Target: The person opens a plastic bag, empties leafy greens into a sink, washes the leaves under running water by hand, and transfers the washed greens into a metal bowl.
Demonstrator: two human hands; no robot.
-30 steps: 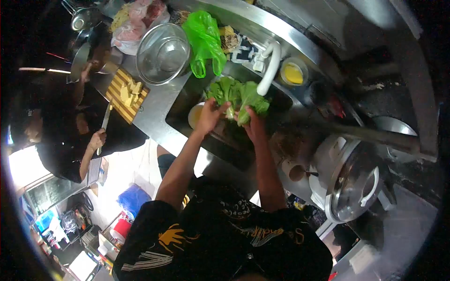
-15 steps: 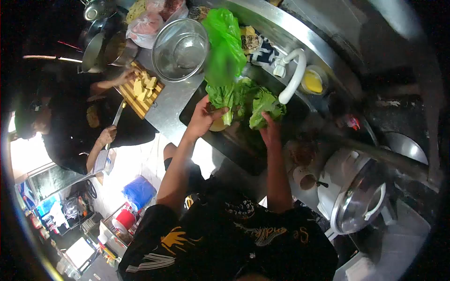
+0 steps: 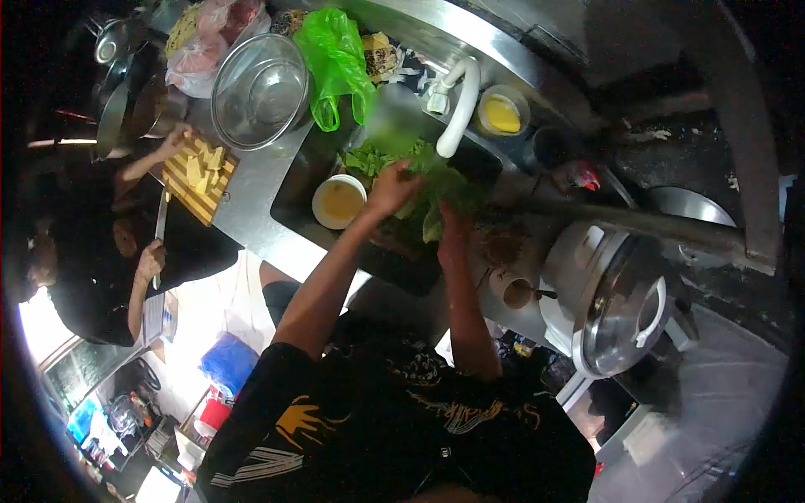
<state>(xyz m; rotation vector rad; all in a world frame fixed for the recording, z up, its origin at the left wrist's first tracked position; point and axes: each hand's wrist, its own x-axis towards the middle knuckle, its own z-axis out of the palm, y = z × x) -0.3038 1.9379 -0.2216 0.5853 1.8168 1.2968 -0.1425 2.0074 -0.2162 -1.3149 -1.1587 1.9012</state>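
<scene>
Over the dark sink (image 3: 285, 197), both my hands are among green lettuce leaves. My left hand (image 3: 392, 189) is closed with curled fingers at the lettuce (image 3: 369, 158), partly covering it. Close by on the right, my right hand (image 3: 455, 228) grips a lettuce leaf (image 3: 433, 220) from below; this leaf is dark and somewhat blurred. A white bowl of brownish liquid (image 3: 340, 202) sits in the sink, left of my left wrist. The white faucet (image 3: 457, 117) arches just above the leaves. Behind them, a green plastic bag (image 3: 334, 63) lies at the sink's far edge.
A glass bowl (image 3: 260, 92) stands left of the bag. At the far left, a person holds a knife (image 3: 160, 222) beside yellow chunks on a striped cutting board (image 3: 207, 210). On my right are a mug (image 3: 517, 291), a large lidded pot (image 3: 625, 306) and a yellow sponge (image 3: 503, 115).
My view has shifted, so the surroundings appear further left. My hands have come closer together and the lettuce has lowered into the sink. The bowl of liquid is now uncovered.
</scene>
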